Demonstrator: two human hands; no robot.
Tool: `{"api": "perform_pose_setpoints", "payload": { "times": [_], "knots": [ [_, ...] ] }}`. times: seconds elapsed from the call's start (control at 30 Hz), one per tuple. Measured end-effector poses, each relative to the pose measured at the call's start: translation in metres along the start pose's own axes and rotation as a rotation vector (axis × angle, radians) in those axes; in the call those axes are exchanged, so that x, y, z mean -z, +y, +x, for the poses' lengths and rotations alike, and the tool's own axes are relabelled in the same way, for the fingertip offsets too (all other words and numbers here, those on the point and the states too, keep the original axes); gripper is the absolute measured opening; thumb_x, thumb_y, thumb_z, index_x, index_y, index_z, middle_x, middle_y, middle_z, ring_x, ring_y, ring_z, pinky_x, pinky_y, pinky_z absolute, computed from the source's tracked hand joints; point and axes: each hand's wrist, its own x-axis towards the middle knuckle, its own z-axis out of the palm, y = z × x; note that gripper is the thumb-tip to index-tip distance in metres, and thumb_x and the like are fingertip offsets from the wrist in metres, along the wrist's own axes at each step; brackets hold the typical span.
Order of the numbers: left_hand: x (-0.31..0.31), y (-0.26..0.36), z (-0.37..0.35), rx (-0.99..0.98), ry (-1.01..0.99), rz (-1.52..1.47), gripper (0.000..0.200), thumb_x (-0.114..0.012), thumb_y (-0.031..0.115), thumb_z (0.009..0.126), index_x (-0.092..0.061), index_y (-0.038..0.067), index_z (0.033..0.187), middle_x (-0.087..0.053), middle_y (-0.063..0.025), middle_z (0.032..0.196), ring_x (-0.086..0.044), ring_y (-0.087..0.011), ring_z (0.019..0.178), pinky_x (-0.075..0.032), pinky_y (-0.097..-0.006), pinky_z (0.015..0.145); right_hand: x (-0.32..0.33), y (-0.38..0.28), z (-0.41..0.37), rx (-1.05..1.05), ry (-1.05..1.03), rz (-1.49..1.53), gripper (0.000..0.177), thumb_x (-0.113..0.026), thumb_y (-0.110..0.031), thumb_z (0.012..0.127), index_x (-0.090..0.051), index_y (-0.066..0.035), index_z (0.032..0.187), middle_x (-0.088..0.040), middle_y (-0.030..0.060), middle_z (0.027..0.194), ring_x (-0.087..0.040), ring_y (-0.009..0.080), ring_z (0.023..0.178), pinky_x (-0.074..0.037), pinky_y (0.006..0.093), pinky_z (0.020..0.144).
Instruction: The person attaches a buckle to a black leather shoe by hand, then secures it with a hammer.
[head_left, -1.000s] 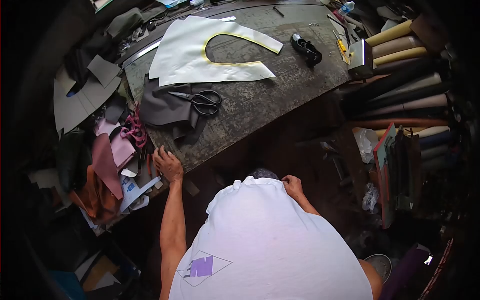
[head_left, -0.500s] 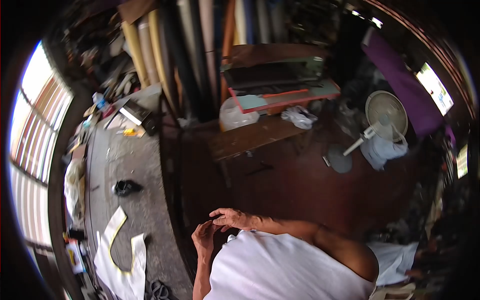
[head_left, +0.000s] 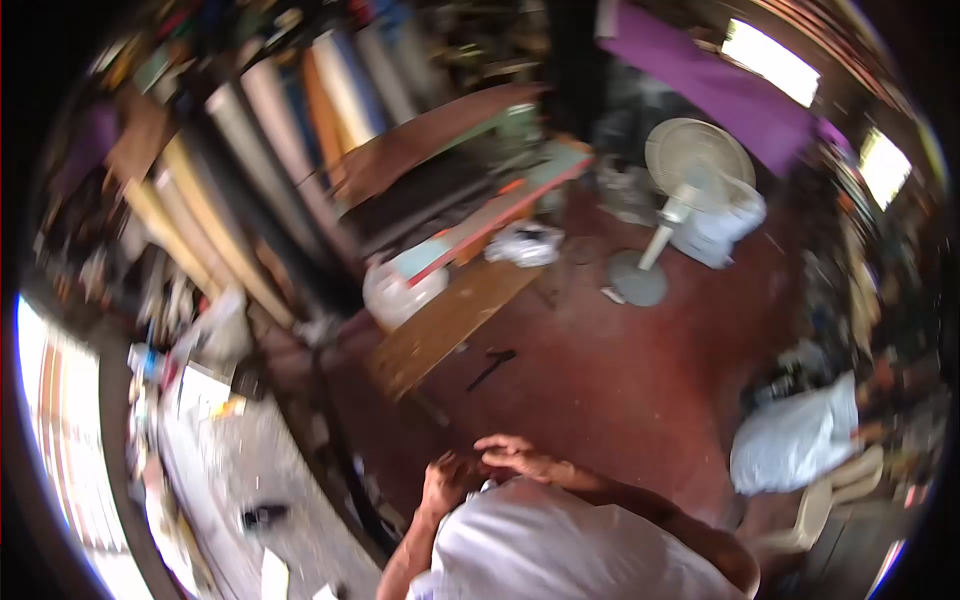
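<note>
Since the table (head_left: 255,460) lies off at eight o'clock, the left hand (head_left: 446,484), fingers curled, contents unclear, and right hand (head_left: 524,460), fingers slightly parted, seem idle side by side.

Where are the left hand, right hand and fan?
Left hand (head_left: 445,484): head view, middle of the hand.
Right hand (head_left: 520,459): head view, middle of the hand.
Fan (head_left: 694,157): head view, round grille.

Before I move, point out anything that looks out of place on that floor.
A thin, dark object lies loose on the red floor near the wooden bench. It looks dropped rather than stored, and might get stepped on. Blur hides what it is. I see no clear spill.
</note>
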Motion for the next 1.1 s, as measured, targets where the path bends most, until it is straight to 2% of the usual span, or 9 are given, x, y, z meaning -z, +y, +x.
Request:
{"api": "perform_pose_setpoints", "payload": {
  "times": [0.23,0.37,0.4,0.5,0.63,0.67,0.77,1.0,1.1],
  "knots": [
    [0.044,-0.037,-0.021,0.055,0.123,0.205,0.025,-0.066,-0.003,0.073,-0.059,-0.002,0.096,-0.05,-0.0142,0.093,-0.055,-0.0351,0.086,-0.051,-0.0423,0.069,-0.041,-0.031,0.053,-0.047,-0.3,0.168,0.055,-0.062,-0.022,0.101,-0.039,-0.005,0.147,-0.054,0.0174,0.141,-0.059,0.0272,0.123,-0.051,0.0389,0.098],
    [0.049,-0.092,-0.07,0.365,0.408,0.241,0.025,-0.063,-0.003,0.076,-0.059,-0.003,0.101,-0.049,-0.0167,0.095,-0.056,-0.0348,0.087,-0.052,-0.0421,0.069,-0.105,-0.032,0.116,-0.12,-0.511,-0.133,0.065,-0.067,-0.019,0.097,-0.035,-0.004,0.152,-0.042,0.0185,0.153,-0.054,0.0276,0.129,-0.048,0.0409,0.103],
    [0.064,-0.089,-0.08,0.358,0.439,0.392,0.011,-0.057,0.001,0.09,-0.056,-0.002,0.1,-0.05,-0.019,0.097,-0.057,-0.0372,0.081,-0.051,-0.0438,0.07,-0.115,-0.024,0.133,-0.121,-0.592,-0.207,0.07,-0.069,-0.015,0.096,-0.032,-0.002,0.154,-0.04,0.0166,0.155,-0.051,0.0253,0.13,-0.048,0.035,0.102],
    [0.092,-0.104,-0.113,0.734,0.741,0.071,0.015,-0.057,0.004,0.092,-0.046,-0.001,0.101,-0.051,-0.0223,0.095,-0.058,-0.0433,0.086,-0.05,-0.0463,0.072,-0.165,-0.03,0.171,-0.154,-0.737,-0.41,0.074,-0.071,-0.014,0.095,-0.03,-0.003,0.155,-0.041,0.0153,0.154,-0.053,0.0258,0.128,-0.047,0.0363,0.103],
    [0.13,-0.114,-0.16,0.876,0.756,0.086,0.012,-0.052,0.011,0.098,-0.048,0.0,0.1,-0.055,-0.023,0.088,-0.059,-0.0435,0.083,-0.048,-0.0485,0.075,-0.201,-0.02,0.234,-0.011,-0.687,-0.74,0.05,-0.072,-0.006,0.091,-0.055,-0.004,0.139,-0.06,0.0081,0.124,-0.063,0.0129,0.097,-0.053,0.0271,0.086],
    [0.134,-0.116,-0.17,0.941,0.779,0.081,0.013,-0.051,0.012,0.099,-0.048,-0.001,0.099,-0.055,-0.0235,0.087,-0.059,-0.0435,0.082,-0.048,-0.0483,0.075,-0.208,-0.018,0.246,-0.067,-0.584,-0.75,0.034,-0.071,-0.003,0.09,-0.066,-0.004,0.124,-0.066,0.0022,0.098,-0.062,0.007,0.081,-0.053,0.0224,0.075],
    [0.151,-0.116,-0.19,1.094,0.819,-0.009,0.026,-0.053,0.02,0.101,-0.053,-0.003,0.088,-0.06,-0.0233,0.078,-0.063,-0.0379,0.075,-0.048,-0.0461,0.068,-0.236,-0.016,0.281,-0.154,-0.578,-0.805,0.025,-0.071,-0.004,0.09,-0.07,-0.003,0.115,-0.068,0.0003,0.085,-0.063,0.0064,0.075,-0.052,0.0214,0.071],
    [0.207,-0.123,-0.188,1.306,0.732,-0.176,0.031,-0.068,0.022,0.093,-0.058,-0.005,0.08,-0.063,-0.0198,0.079,-0.064,-0.0331,0.074,-0.048,-0.0447,0.065,-0.339,-0.022,0.38,-0.144,-0.818,-1.113,0.018,-0.065,-0.015,0.095,-0.072,0.0,0.102,-0.072,0.0104,0.081,-0.069,0.0135,0.074,-0.055,0.0288,0.065],
    [0.213,-0.149,-0.189,1.307,0.842,-0.053,0.024,-0.073,0.016,0.089,-0.06,-0.002,0.081,-0.063,-0.0169,0.081,-0.063,-0.0332,0.075,-0.048,-0.0452,0.066,-0.374,-0.025,0.437,0.092,-0.957,-1.142,0.019,-0.069,-0.012,0.089,-0.071,0.0,0.103,-0.071,0.0122,0.084,-0.069,0.0193,0.076,-0.054,0.0326,0.07]
  ]
}}
